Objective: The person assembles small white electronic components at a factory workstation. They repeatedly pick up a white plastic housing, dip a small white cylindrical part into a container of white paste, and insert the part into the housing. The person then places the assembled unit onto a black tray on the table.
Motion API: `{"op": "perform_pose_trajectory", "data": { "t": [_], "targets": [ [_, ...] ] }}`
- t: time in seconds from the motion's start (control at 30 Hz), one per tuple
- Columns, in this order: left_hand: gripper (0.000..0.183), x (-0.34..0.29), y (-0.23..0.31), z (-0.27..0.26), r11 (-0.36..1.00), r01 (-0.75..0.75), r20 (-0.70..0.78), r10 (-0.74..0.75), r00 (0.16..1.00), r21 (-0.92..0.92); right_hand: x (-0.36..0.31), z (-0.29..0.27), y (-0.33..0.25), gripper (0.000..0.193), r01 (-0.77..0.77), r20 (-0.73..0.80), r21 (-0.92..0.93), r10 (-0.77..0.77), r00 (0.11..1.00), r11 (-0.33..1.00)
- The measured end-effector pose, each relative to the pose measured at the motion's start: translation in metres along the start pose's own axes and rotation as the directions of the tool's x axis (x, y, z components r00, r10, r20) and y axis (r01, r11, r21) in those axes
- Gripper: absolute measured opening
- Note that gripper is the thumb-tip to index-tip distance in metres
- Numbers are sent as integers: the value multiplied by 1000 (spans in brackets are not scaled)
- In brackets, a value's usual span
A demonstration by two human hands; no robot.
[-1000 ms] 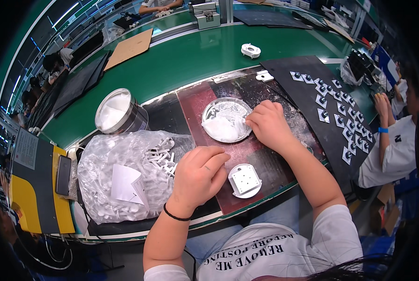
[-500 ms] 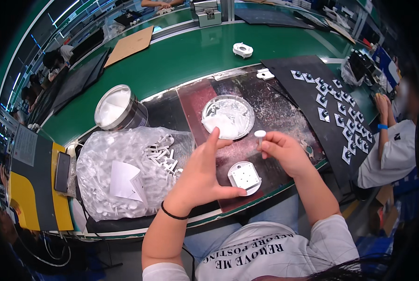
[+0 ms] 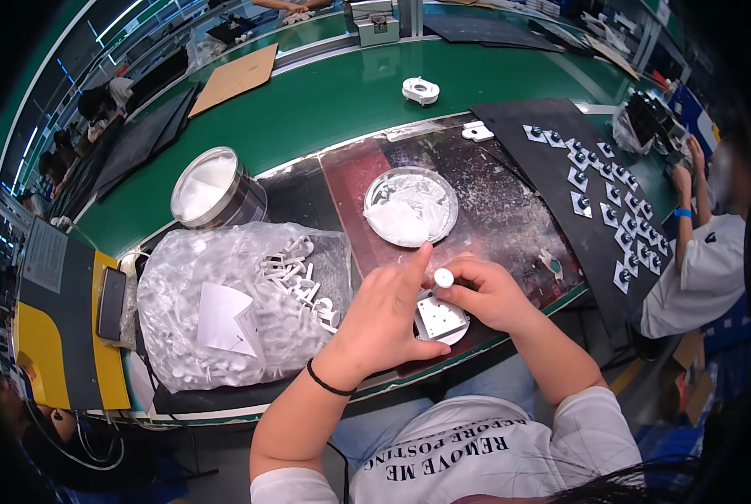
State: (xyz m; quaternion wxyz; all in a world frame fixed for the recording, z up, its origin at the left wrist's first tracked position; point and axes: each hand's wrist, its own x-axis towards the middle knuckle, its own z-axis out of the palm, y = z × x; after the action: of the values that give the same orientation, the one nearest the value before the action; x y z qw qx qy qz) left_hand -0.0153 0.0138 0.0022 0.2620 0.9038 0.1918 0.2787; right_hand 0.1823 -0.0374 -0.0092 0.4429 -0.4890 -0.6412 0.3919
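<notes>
My right hand (image 3: 486,290) pinches a white plastic pin with a round flat head (image 3: 443,277), its stem mostly hidden by the fingers. The pin is over the far edge of a white plastic housing (image 3: 441,320) with small holes in its flat face, lying on the bench near me; whether they touch I cannot tell. Around the housing's left side my left hand (image 3: 380,315) is open, thumb by the near edge and index finger stretched out past the far edge. Beyond the hands sits a round shallow dish (image 3: 452,210) with white paste-like stuff in it.
On the left lie a clear plastic bag (image 3: 174,294) of white stemmed pieces and a metal tin (image 3: 245,206) of white stuff. A white oval part (image 3: 421,90) sits on the green belt (image 3: 333,109). Right, a black board (image 3: 543,181) bears several small pieces beside a co-worker (image 3: 703,252).
My right hand has brought the pin left and nearer, over the housing. My left hand has shifted slightly right around it. The oval part on the belt has slid left.
</notes>
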Motion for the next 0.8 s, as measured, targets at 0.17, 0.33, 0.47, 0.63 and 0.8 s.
{"op": "perform_pose_trajectory", "data": {
  "t": [0.17, 0.33, 0.47, 0.63, 0.8],
  "targets": [
    [126, 0, 0, -1, 1000, -2, 5, 2, 1000, 18, 0, 0, -5, 20, -69, -11, 1, 69, 998, 998],
    [126, 1, 1, -1, 1000, 19, 34, -20, 999, 17, 2, -5, -8, 22, 156, 50, -259, -148, 988, 953],
    [125, 0, 1, 0, 999, 20, 32, -19, 999, -37, -6, -11, -10, 22, 155, 5, -291, -160, 987, 944],
    [121, -1, 4, -1, 988, 109, 100, -98, 990, -107, -36, -19, -7, 23, -52, -185, -297, -4, 983, 953],
    [116, -1, 8, 0, 980, 35, 19, -32, 999, -196, -44, -12, -24, 25, -286, -137, -98, 271, 953, 953]
  ]
}}
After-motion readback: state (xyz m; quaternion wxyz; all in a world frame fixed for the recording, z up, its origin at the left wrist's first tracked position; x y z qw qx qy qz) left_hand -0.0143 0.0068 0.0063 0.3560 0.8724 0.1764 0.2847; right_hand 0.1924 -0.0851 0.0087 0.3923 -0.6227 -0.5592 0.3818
